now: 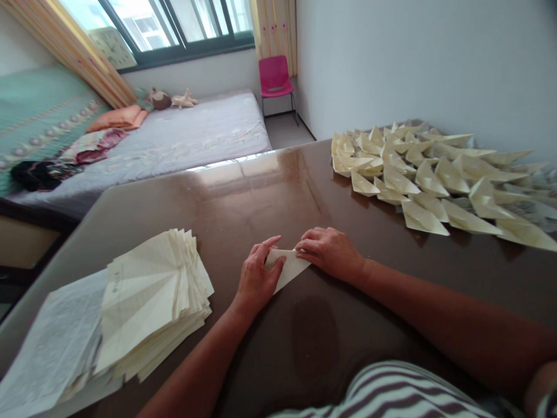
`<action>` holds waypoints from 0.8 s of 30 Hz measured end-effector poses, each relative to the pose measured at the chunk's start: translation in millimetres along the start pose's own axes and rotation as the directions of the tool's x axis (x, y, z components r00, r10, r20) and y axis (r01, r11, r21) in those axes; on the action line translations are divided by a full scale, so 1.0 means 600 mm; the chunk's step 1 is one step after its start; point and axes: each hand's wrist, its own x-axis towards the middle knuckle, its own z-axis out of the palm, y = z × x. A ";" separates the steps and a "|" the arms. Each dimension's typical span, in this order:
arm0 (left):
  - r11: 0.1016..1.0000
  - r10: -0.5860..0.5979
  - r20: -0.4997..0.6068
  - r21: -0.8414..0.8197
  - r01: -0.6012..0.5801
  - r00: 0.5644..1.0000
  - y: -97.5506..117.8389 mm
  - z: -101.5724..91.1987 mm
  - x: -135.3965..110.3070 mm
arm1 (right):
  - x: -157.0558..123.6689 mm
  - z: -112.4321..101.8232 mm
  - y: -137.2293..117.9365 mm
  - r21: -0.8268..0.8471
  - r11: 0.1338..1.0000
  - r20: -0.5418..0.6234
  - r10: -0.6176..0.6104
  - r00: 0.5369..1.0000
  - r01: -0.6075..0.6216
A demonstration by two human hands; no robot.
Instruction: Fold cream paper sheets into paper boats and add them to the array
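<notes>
A folded piece of cream paper (292,268) lies on the brown table between my hands. Its upper edge runs nearly level, and the lower edge slants down to the left. My left hand (260,273) grips its left part, thumb across the front, index finger raised over the top edge. At the paper's upper right corner, my right hand (327,248) pinches with curled fingertips; the exact grip there is partly hidden. To the left of my left hand rests a thick stack of creased cream sheets (152,284), partly over grey printed sheets (65,337).
Many folded paper boats (424,215) are crowded together at the table's right rear, near the white wall. Beyond the glossy table (243,203) stand a bed (195,128) and a pink chair (275,75) under a window.
</notes>
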 end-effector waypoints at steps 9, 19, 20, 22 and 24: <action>0.998 -0.035 -0.021 -0.053 0.034 0.999 0.010 -0.001 -0.002 | 0.004 0.003 0.007 0.275 0.960 0.071 0.034 0.997 -0.052; 0.998 0.005 0.045 -0.056 -0.002 0.999 0.003 0.003 0.000 | 0.003 -0.001 0.004 0.198 0.980 0.152 -0.054 0.987 0.023; 0.999 0.006 0.047 -0.051 -0.004 0.999 0.002 0.003 0.001 | 0.003 -0.001 0.005 0.191 0.981 0.133 -0.059 0.989 0.033; 0.999 0.007 0.032 -0.036 -0.006 0.999 -0.002 0.004 0.003 | 0.003 -0.002 0.010 0.195 0.981 0.102 -0.033 0.994 0.013; 0.999 0.008 -0.001 -0.035 -0.008 1.000 -0.007 0.003 0.006 | 0.005 -0.002 0.019 0.235 0.971 0.081 0.030 0.996 -0.049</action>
